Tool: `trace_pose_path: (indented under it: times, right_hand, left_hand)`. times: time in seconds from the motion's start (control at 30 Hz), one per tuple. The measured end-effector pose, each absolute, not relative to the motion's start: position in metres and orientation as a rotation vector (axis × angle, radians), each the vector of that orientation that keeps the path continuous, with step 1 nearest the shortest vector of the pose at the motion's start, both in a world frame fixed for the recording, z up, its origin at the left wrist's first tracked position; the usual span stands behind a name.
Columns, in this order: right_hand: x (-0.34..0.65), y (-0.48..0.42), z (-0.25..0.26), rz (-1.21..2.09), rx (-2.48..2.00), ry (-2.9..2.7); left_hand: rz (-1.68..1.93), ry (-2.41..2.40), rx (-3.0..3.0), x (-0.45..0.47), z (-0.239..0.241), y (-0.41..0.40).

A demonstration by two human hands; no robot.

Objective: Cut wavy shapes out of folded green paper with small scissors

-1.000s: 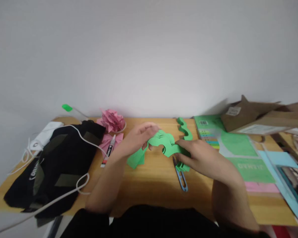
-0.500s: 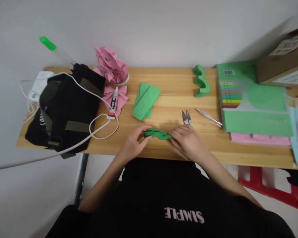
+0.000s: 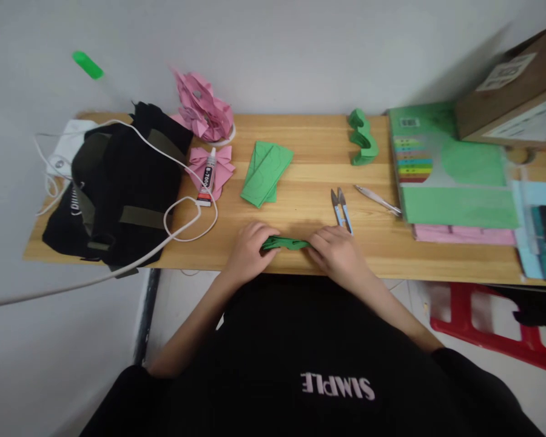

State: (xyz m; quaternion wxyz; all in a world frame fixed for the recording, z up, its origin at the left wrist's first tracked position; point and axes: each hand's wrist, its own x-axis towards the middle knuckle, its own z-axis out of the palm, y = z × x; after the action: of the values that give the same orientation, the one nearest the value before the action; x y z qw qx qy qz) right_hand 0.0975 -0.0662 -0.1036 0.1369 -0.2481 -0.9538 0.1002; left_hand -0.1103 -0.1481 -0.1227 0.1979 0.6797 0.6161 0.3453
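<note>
Between my two hands, just above the table's front edge, is a stack of green paper [image 3: 286, 243] seen nearly edge-on. My left hand [image 3: 251, 252] pinches its left end between thumb and fingers. The right end is gripped by my right hand [image 3: 339, 250], whose fingertips partly cover it. A pair of thread snips [image 3: 341, 209] lies right beyond my right hand. Folded green paper sheets [image 3: 267, 173] with drawn outlines rest beyond my left hand. Farther back stands a wavy green cut-paper stack [image 3: 363, 138].
On the left are a black bag [image 3: 127, 188], a white cable [image 3: 188, 227], a glue tube [image 3: 207, 176] on a pink paper bow and a pink paper flower [image 3: 204, 109]. To the right lie a pen [image 3: 377, 200], a green paper pack [image 3: 459, 206] and a cardboard box [image 3: 514, 91].
The green paper stack has turned slightly more edge-on between my hands, which still hold both ends. The view has shifted a little, so the table things sit higher in the picture.
</note>
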Motion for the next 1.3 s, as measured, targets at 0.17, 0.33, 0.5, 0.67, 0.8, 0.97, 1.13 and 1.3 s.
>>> trace_pose_path:
  times: [0.17,0.33,0.5,0.67,0.8,0.97,1.13,1.3]
  right_hand:
    - [0.099,-0.069,-0.103,0.344,-0.742,-2.726]
    - [0.100,-0.063,-0.111,0.504,-0.777,-2.696]
    - [0.102,-0.059,-0.111,0.717,-0.780,-2.649]
    - [0.100,-0.056,-0.107,0.884,-0.799,-2.611]
    - [0.097,-0.052,-0.107,0.974,-0.834,-2.575]
    - [0.095,-0.047,-0.104,1.037,-0.835,-2.578]
    - [0.091,-0.046,-0.104,1.050,-0.821,-2.605]
    - [0.088,-0.049,-0.103,1.078,-0.778,-2.641]
  left_hand:
    - [0.960,1.737,1.952,-0.110,-0.126,-0.149]
    - [0.929,1.738,1.990,-0.110,-0.126,-0.148]
    - [0.898,1.708,2.011,-0.108,-0.126,-0.146]
    - [0.846,1.681,2.008,-0.106,-0.124,-0.142]
    - [0.811,1.661,1.990,-0.107,-0.123,-0.139]
    - [0.791,1.633,1.967,-0.107,-0.122,-0.134]
    - [0.742,1.631,1.989,-0.106,-0.121,-0.129]
    - [0.698,1.614,2.006,-0.107,-0.121,-0.128]
